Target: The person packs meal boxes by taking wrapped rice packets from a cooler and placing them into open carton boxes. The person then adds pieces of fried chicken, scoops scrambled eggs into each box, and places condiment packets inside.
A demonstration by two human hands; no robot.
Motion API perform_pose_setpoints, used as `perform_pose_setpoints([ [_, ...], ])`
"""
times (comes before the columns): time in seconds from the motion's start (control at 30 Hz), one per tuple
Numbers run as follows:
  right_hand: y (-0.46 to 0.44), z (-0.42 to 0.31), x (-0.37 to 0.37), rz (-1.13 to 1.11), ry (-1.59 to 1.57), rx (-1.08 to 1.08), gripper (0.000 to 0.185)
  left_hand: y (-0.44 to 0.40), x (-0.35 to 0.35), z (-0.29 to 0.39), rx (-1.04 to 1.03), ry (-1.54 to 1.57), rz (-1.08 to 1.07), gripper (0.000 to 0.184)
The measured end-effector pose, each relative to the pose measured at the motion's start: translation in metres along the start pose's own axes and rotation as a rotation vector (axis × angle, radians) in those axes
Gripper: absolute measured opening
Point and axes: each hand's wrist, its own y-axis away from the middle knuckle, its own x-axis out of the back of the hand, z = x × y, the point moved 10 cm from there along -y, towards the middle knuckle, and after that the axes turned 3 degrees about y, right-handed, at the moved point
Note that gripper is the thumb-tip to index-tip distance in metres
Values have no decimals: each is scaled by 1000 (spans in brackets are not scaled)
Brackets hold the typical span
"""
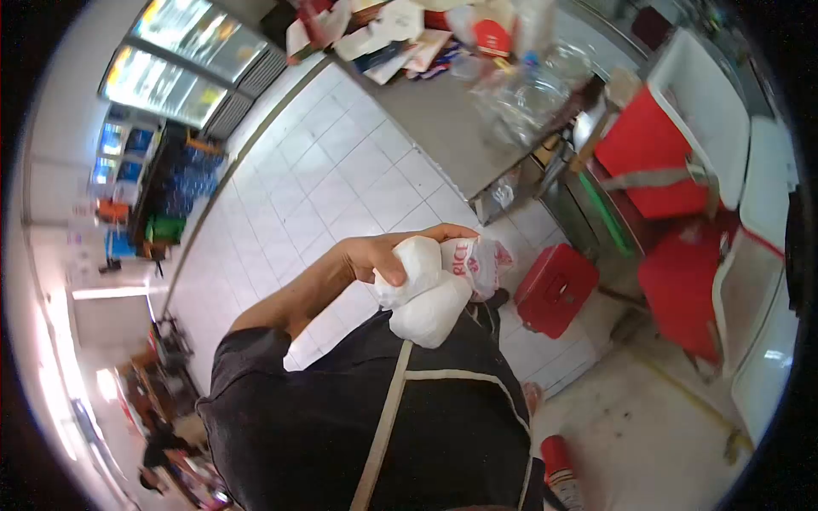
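Note:
My left hand (375, 255) reaches in from the left and is closed round a cluster of white bundles in front of my waist. The thumb presses on the upper white bundle (416, 262), and the fingers run behind it. A second rounded white bundle (432, 311) rests just below, against my dark clothing. Beside them is a white plastic bag with red lettering (477, 266), of which "RIC" can be read. What is inside the bundles is hidden. My right hand is not in view.
A grey table (434, 128) holds papers and clear plastic bags. A red case (558, 289) stands on the tiled floor to the right, near red-and-white cooler boxes (656, 145). Lit glass-door fridges (183, 60) are far left; another person (162, 451) is at lower left.

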Motion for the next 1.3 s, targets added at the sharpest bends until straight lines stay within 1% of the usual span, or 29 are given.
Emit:
perform_pose_setpoints([
  [0.03, -15, -13, -4, -16, 81, 4, 23, 0, 0, -7, 28, 7, -16, 116],
  [0.07, -20, -29, -20, -34, 157, 26, 23, 14, 2, 4, -15, 10, -23, 116],
  [0.13, -30, -55, -64, -84, 314, 87, 24, 52, -14, 13, 20, -134, -205, 113],
  [0.17, -33, -68, -94, -120, 367, 121, 24, 67, -13, 24, -18, -132, -210, 113],
  [0.2, -33, -77, -126, -161, 387, 151, 25, 84, -17, 23, 44, -295, -289, 111],
  [0.23, -33, -82, -160, -206, 341, 168, 25, 102, -18, 19, 111, -461, -366, 109],
  [0.27, -20, -89, -206, -271, 102, 117, 28, 112, -21, 22, 56, -676, -466, 104],
  [0.3, 8, -97, -245, -280, 113, 141, 28, 131, -15, 27, 29, -688, -469, 104],
  [0.37, 81, -109, -321, -217, 122, 187, 28, 175, 14, 22, 180, -532, -387, 99],
  [0.43, 113, -87, -414, -528, -142, 20, 35, 215, 47, 22, 188, -485, -430, 98],
  [0.47, 163, -88, -473, -676, 7, 73, 40, 233, 62, 17, 223, -427, -465, 98],
  [0.5, 205, -86, -535, -879, -69, 113, 46, 246, 73, 15, 241, -420, -489, 98],
  [0.57, 320, -68, -632, -1182, -112, -41, 49, 279, 101, 18, 256, -383, -504, 94],
  [0.6, 358, -56, -665, -1195, -51, -82, 49, 294, 117, 19, 190, -447, -529, 94],
  [0.63, 386, -53, -690, -1182, -29, -79, 49, 312, 126, 22, 173, -435, -541, 94],
  [0.7, 440, -33, -738, -1276, 202, -113, 44, 345, 144, 44, 50, -367, -493, 95],
  [0.73, 451, -34, -759, -1275, 203, -114, 44, 358, 154, 52, 28, -394, -481, 95],
  [0.8, 460, -36, -804, -1195, 366, 70, 37, 386, 180, 70, 14, -352, -447, 95],
  [0.83, 458, -35, -831, -1196, 370, 76, 37, 398, 196, 81, -1, -309, -408, 95],
  [0.9, 436, -39, -881, -1081, 358, 19, 31, 418, 230, 97, 16, -252, -367, 95],
  [0.97, 440, -54, -943, -1158, 318, -12, 28, 428, 261, 130, -104, -269, -336, 94],
  [1.03, 435, -81, -1009, -1028, 413, 301, 28, 444, 297, 164, -104, -275, -308, 95],
  [1.07, 432, -87, -1042, -1024, 276, 272, 28, 451, 312, 181, -88, -248, -276, 95],
  [1.1, 434, -88, -1071, -1020, 291, 252, 28, 455, 326, 197, -75, -216, -242, 96],
  [1.13, 448, -96, -1108, -1072, 271, 289, 26, 459, 339, 219, -128, -263, -235, 96],
  [1.17, 463, -95, -1136, -1108, 252, 302, 25, 464, 351, 243, -127, -225, -210, 96],
  [1.2, 471, -79, -1154, -1079, 280, 232, 25, 471, 358, 271, -179, -321, -213, 95],
  [1.27, 520, -38, -1176, -1275, 403, 151, 25, 483, 373, 305, -234, -339, -212, 94],
  [1.3, 538, -9, -1175, -1257, 596, 50, 26, 487, 384, 318, -249, -307, -196, 95],
])
